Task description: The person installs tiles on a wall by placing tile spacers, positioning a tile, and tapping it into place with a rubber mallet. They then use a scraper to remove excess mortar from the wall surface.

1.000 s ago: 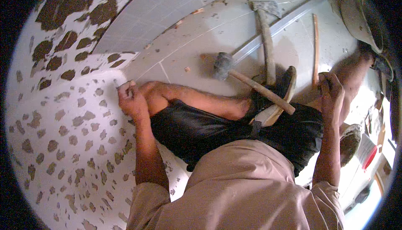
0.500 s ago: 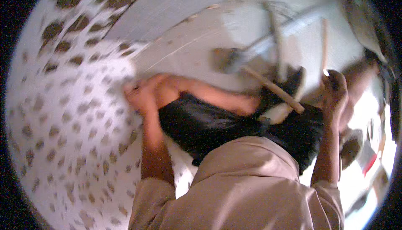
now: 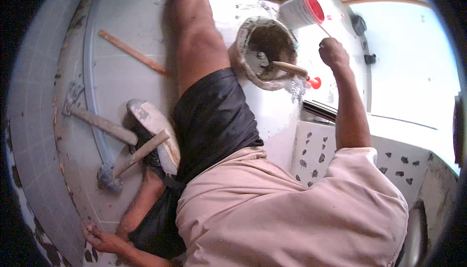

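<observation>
My right hand (image 3: 334, 53) is raised at the upper right, closed around a thin, light-brown stick (image 3: 325, 29) whose far end points at a white bucket with a red lid (image 3: 304, 11). Low on the left, my left hand (image 3: 99, 238) is at the foot of the large grey panel (image 3: 36, 101), its fingertips drawn together; whatever they may pinch is too small to make out. Beside my folded leg lie a wooden-handled hammer (image 3: 138, 155) and a second long-handled tool (image 3: 104, 123) with a crusted head.
A mortar-crusted bucket (image 3: 238, 55) stands by my stretched-out leg, a wooden-handled tool (image 3: 289, 67) across its rim. A wooden stick (image 3: 134, 53) and a long grey metal bar (image 3: 89, 58) lie on the floor. To the right is a white surface with dark dabs (image 3: 316, 155).
My view has swung to the right, bringing the buckets into sight. My right hand has reached out toward the lidded bucket. My left hand stays low by the panel and its fingers have shifted.
</observation>
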Action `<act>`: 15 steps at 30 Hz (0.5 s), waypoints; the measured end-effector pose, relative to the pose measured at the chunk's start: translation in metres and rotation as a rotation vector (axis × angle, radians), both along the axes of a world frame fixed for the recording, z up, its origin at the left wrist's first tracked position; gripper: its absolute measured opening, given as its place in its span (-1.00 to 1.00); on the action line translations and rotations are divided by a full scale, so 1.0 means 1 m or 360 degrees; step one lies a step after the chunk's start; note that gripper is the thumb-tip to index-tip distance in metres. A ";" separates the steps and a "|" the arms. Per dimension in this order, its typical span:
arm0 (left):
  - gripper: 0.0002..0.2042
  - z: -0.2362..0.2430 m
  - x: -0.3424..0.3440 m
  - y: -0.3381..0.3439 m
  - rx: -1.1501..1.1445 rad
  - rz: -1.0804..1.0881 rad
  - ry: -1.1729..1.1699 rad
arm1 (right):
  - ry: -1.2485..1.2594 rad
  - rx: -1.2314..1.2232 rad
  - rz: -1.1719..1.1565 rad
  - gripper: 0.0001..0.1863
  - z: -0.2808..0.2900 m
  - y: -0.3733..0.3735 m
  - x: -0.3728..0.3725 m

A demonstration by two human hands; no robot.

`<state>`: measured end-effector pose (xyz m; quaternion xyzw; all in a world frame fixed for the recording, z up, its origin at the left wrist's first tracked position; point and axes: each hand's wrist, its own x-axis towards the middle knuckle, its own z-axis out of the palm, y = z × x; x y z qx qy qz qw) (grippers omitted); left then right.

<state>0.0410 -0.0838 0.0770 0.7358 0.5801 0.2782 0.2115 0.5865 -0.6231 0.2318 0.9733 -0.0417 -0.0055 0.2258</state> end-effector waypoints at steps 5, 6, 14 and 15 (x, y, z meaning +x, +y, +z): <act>-0.62 -0.058 0.011 0.011 -0.0005 -0.0294 0.0279 | -0.0378 0.2200 -0.1217 -0.63 -0.105 -0.147 -0.052; -0.61 -0.073 -0.012 0.023 -0.0072 -0.0281 0.0497 | -0.0189 0.2508 -0.1288 -0.58 -0.132 -0.136 -0.071; -0.63 -0.055 -0.031 0.027 -0.0658 0.0447 -0.0018 | -0.0104 0.2161 -0.1033 -0.60 -0.250 -0.142 -0.065; -0.62 -0.051 -0.024 0.033 -0.0722 0.0609 -0.0056 | -0.0048 0.2184 -0.1015 -0.60 -0.256 -0.145 -0.059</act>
